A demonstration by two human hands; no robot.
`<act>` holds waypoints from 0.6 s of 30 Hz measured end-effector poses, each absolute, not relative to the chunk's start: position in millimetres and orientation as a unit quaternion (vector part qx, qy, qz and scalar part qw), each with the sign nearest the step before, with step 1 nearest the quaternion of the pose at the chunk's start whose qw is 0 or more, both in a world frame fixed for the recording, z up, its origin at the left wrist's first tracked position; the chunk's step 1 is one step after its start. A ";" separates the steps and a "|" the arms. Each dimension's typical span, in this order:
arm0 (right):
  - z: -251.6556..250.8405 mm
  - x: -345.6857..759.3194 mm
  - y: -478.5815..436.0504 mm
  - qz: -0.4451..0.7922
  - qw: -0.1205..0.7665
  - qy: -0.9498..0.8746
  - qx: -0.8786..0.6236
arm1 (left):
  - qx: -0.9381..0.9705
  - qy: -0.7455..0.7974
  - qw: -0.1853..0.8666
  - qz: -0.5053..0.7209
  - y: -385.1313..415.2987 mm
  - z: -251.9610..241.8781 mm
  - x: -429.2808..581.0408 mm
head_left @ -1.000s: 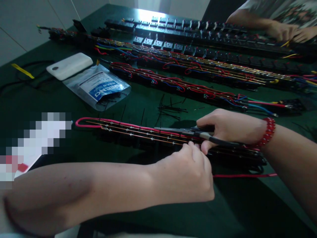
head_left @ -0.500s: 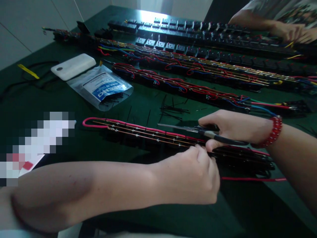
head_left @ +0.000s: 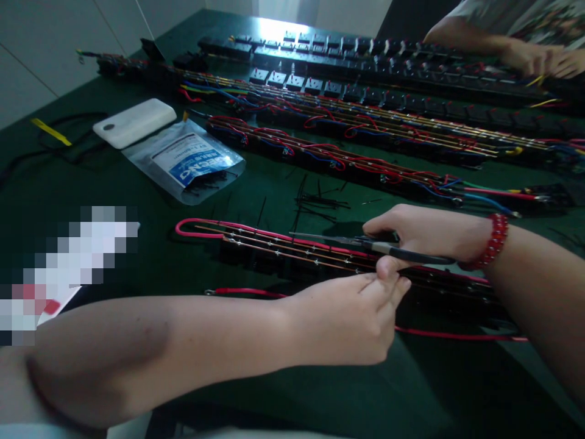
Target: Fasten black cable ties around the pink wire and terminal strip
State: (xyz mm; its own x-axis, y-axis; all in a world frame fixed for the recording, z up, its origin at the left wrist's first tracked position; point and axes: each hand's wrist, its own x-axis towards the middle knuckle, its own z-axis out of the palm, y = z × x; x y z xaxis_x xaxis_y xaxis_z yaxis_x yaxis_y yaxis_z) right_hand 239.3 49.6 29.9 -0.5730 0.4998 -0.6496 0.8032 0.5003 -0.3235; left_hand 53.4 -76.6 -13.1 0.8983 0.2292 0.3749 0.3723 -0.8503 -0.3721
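Observation:
A long black strip with copper rails [head_left: 292,255] lies across the near table, a thick pink-red cable [head_left: 201,223] looped round its left end and running along its far edge. Thin black cable ties stand up from that edge. My left hand [head_left: 350,317] is closed at the strip's near side, its fingertips partly hidden and close against my right thumb. In my right hand [head_left: 406,235], above the strip, are dark-handled scissors [head_left: 338,239], their narrow blades pointing left along the cable. Whether the blades touch a tie cannot be made out.
Loose black cable ties [head_left: 322,204] lie beyond the strip, beside a clear bag of ties [head_left: 192,161] and a white phone-like slab [head_left: 134,124]. More wired strips [head_left: 338,160] stretch across behind. Another person's hands [head_left: 543,61] are at the far right.
The strip and its cable loop have shifted right. A red cable end with a ring terminal now shows beside my left forearm. My left fingers have opened slightly; the scissors have barely moved.

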 end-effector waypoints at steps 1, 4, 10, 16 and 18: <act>29.0 237.8 50.7 -0.309 0.245 0.832 0.391 | -0.949 -0.159 0.223 -0.158 -76.4 -13.0 53.9; 28.2 233.8 52.7 -0.299 0.248 0.835 0.391 | -0.949 -0.158 0.217 -0.164 -75.9 -13.3 55.5; 31.4 230.6 50.3 -0.286 0.252 0.837 0.392 | -0.950 -0.157 0.213 -0.165 -75.9 -13.6 56.4; 33.0 229.3 49.0 -0.242 0.254 0.843 0.408 | -0.950 -0.160 0.208 -0.166 -75.0 -13.8 55.4; 33.8 230.1 49.4 -0.241 0.243 0.847 0.408 | -0.947 -0.165 0.205 -0.187 -75.4 -13.4 54.1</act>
State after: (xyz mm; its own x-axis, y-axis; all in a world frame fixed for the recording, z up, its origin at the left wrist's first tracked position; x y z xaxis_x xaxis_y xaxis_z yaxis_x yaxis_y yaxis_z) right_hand 230.1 49.4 33.8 -0.5496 0.5729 -0.6081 0.8072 0.5516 -0.2101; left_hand 54.1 -75.4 -13.4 0.8760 0.2350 0.4211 0.3879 -0.8622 -0.3258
